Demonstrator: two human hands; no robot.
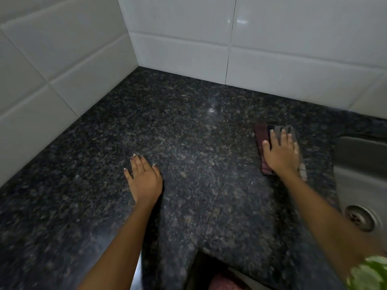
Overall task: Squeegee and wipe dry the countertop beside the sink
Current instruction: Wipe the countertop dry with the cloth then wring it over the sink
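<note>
While sink [360,164] bare: cloth [264,139] on ctr [188,143].

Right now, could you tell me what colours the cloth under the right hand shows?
Maroon and grey stripes on the cloth, seen in the head view.

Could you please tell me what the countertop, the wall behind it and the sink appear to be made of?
Countertop: apparently polished granite, dark and speckled with a light glint. Wall: glazed white ceramic tiles, glossy, with grout lines. Sink: likely stainless steel, dull grey sheen.
</note>
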